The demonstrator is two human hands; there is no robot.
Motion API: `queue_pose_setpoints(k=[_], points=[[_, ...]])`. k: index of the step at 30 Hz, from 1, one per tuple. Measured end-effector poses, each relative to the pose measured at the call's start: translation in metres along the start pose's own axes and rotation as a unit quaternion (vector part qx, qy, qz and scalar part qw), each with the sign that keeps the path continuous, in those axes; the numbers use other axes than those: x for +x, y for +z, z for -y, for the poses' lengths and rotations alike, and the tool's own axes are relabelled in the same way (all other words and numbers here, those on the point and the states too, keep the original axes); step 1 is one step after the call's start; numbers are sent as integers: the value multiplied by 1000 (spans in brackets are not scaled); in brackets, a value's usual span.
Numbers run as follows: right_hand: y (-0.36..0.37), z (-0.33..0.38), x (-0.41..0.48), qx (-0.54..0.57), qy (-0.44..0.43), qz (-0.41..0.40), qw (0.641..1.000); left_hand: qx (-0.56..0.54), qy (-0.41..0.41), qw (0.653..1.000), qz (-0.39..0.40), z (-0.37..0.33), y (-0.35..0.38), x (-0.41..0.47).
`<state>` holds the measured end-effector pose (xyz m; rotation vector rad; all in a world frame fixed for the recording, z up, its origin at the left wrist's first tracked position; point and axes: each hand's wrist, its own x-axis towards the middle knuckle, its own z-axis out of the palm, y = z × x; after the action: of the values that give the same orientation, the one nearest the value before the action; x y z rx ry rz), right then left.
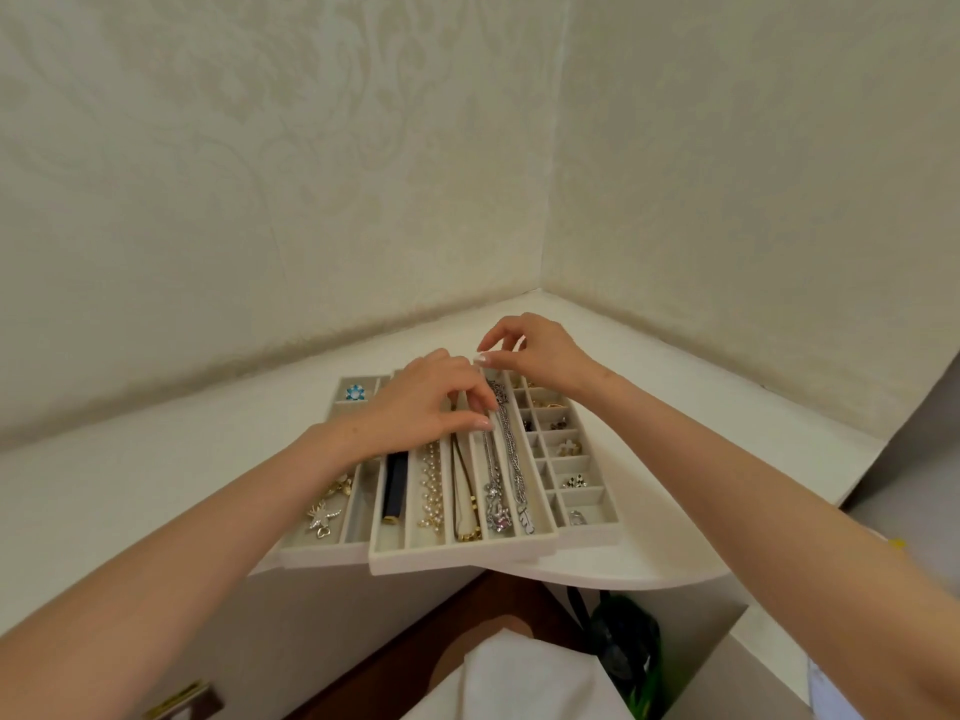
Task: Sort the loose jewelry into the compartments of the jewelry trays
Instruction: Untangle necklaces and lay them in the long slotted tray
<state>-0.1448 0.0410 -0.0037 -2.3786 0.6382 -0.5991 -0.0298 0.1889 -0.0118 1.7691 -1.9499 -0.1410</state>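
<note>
As the left hand (426, 407) pins the silver chain (511, 454) flat-fingered in its slot, the right hand (535, 356) seemingly pinches its end for straightening.

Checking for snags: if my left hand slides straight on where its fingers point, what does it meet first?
The silver chains, lying at the fingertips of the left hand; depth is unclear, so it may already touch them.
</note>
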Motion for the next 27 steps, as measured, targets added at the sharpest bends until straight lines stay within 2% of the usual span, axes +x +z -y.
queue_pose_setpoints(k=[3,6,22,27], points=[[4,0,4,-12,37,34,999,-1,-4,1000,12,-3,4,-1],[7,2,4,28,58,65,996,-9,-10,1000,17,-5,5,-1],[11,-3,3,74,85,49,992,-34,-17,998,41,-10,6,5],[9,-1,1,66,78,49,994,-31,-10,999,18,-17,1,-4]])
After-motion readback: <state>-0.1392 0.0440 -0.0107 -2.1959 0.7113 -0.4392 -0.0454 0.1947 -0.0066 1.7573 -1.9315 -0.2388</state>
